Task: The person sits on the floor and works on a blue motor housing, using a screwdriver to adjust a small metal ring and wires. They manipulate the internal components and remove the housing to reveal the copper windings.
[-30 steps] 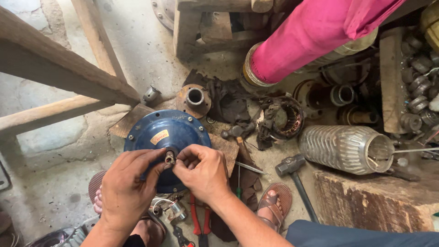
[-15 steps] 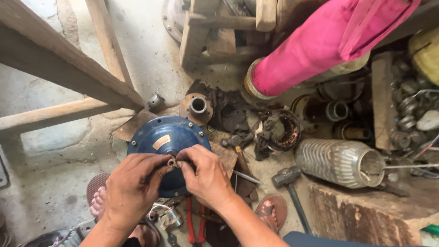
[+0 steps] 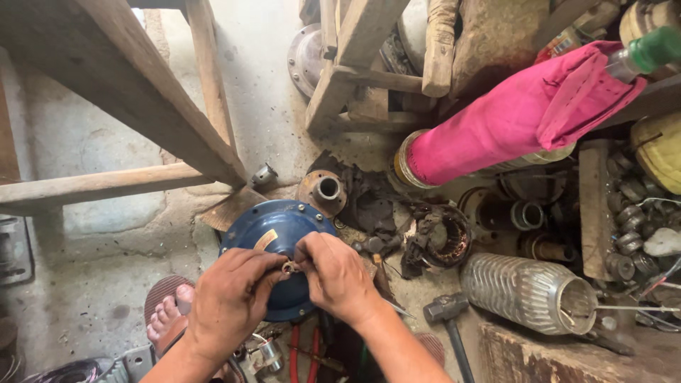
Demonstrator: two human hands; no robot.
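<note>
Your left hand (image 3: 230,301) and right hand (image 3: 337,276) meet over the middle of the blue round motor cover (image 3: 273,230), which lies flat on the floor right under them. Both pinch a small metal part (image 3: 289,267) at the cover's centre, fingertips touching it from either side; I can't tell what kind of part it is.

Risks as I see them:
- Small part, greasy-looking fingers. A slip could send it rolling into the clutter of parts beyond your right hand, hard to find there.
- The cover sits loose on a wooden scrap (image 3: 230,209), not clamped. Twisting force could spin or tip it.
- Your bare foot in a sandal (image 3: 167,312) is just beside your left wrist, near the cover's edge. A shifting cover could land on toes.
- The hammer (image 3: 447,315) lies close by your right forearm; an elbow swing could knock it.

Pose: both forearms come in from below, wrists bent down, knuckles up, thumbs turned inward toward each other. Right forearm angles in steeper than the left.
</note>
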